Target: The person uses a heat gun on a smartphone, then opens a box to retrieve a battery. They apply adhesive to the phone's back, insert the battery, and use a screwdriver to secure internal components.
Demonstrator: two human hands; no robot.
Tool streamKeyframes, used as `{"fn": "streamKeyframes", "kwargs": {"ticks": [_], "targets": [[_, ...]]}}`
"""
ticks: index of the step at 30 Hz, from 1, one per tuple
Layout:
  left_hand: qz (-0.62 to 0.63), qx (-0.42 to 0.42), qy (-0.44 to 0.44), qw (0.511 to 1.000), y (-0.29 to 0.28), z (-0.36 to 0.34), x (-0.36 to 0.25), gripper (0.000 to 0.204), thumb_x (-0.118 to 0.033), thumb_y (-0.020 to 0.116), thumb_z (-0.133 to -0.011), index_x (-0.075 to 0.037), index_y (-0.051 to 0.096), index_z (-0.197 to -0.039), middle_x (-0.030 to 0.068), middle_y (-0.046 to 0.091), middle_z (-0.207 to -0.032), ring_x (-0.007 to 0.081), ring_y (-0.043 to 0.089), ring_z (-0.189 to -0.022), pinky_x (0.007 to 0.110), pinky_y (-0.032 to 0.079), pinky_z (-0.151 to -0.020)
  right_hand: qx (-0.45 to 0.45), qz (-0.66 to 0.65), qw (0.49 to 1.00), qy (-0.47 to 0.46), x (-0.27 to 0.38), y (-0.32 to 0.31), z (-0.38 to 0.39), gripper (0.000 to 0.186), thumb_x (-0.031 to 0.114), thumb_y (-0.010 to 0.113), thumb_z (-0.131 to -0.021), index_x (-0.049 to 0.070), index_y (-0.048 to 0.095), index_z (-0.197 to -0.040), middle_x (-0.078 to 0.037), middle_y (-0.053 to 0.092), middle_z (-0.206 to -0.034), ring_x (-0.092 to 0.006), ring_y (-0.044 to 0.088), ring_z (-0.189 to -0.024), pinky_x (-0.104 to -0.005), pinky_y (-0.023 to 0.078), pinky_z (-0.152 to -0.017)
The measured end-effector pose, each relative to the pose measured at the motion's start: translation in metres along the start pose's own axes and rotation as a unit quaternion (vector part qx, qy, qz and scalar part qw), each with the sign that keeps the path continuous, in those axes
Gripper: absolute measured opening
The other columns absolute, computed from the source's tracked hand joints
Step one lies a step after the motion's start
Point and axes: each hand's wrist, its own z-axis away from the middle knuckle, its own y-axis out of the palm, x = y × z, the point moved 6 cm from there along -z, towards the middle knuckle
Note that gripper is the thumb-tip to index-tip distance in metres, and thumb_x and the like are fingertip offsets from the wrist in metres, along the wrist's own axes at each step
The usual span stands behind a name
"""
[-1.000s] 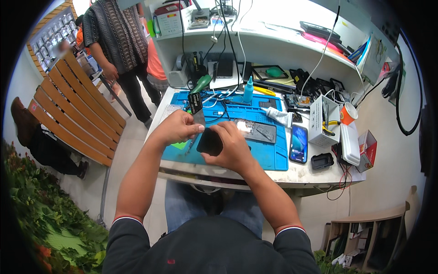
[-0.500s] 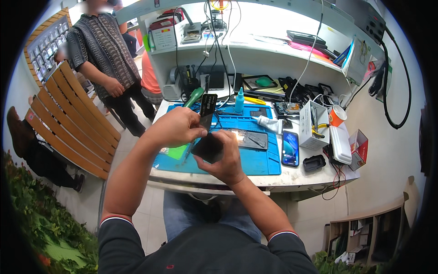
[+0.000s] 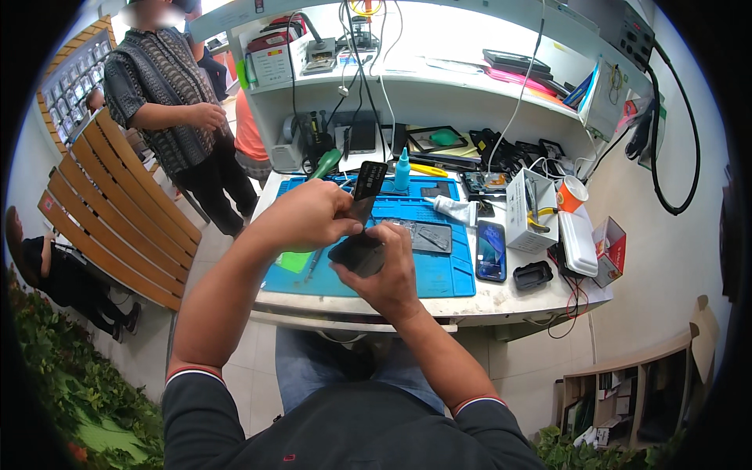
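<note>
Raised since earlier, left hand (image 3: 301,215) pinches card (image 3: 366,188) above right hand's (image 3: 388,274) gripped phone (image 3: 356,252).

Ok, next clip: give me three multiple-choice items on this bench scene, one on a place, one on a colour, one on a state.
1. Where does the phone with the lit screen lie?
A. on the upper shelf
B. at the right edge of the work mat
C. on the wooden bench

2. What colour is the work mat?
A. blue
B. red
C. white

3. What is the left hand doing?
A. resting flat on the table
B. pinching a thin dark card
C. hanging at the person's side

Answers: 1 B, the phone sits by the mat's right border. 2 A, the mat is plainly blue. 3 B, the card stands up from the left hand's fingertips over the dark device held in the right hand.
</note>
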Motion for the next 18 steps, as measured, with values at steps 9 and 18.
{"fn": "streamKeyframes", "kwargs": {"ticks": [9,18], "targets": [[-0.003,0.000,0.027,1.000,-0.002,-0.006,-0.014,0.031,-0.026,0.088,-0.092,0.003,0.078,-0.089,0.0220,0.070,-0.075,0.0385,0.068,-0.068,0.047,0.051,-0.065,-0.014,0.013,1.000,0.008,0.002,-0.004,0.003,0.079,0.018,0.105,-0.073,0.004,0.056,-0.133,-0.018,0.061,-0.126,-0.0367,0.064,-0.117,-0.0474,0.056,-0.099],[0.004,0.030,0.017,0.999,-0.002,-0.008,-0.022,0.030,-0.025,0.089,-0.091,0.003,0.078,-0.090,0.0227,0.069,-0.074,0.0362,0.065,-0.064,0.046,0.051,-0.064,0.016,-0.003,0.998,0.068,-0.003,-0.001,-0.002,0.082,0.019,0.103,-0.074,0.003,0.046,-0.131,-0.018,0.059,-0.123,-0.0362,0.064,-0.113,-0.0461,0.056,-0.098]]}}
